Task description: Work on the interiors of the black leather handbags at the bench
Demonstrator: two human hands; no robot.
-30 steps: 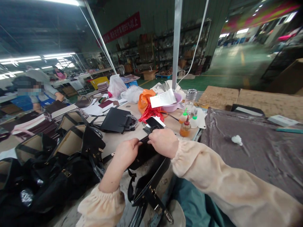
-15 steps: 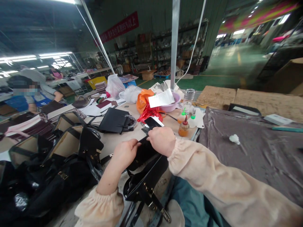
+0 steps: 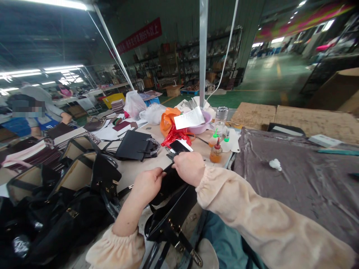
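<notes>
A black leather handbag with gold buckles lies in front of me at the table's near edge. My left hand is closed on its upper edge from the left. My right hand is curled over the same edge from the right, fingers pressed onto the black leather. Both arms wear cream sleeves. What lies under my right palm is hidden.
Several black and tan bags pile up at the left. A finished black bag, red and orange plastic bags, a pink bowl, glue bottles and a metal post stand ahead. A grey cloth covers the right side. Another person works far left.
Both hands stay closed on the bag's edge. The bag and my hands have shifted slightly toward the left in view as my head turned.
</notes>
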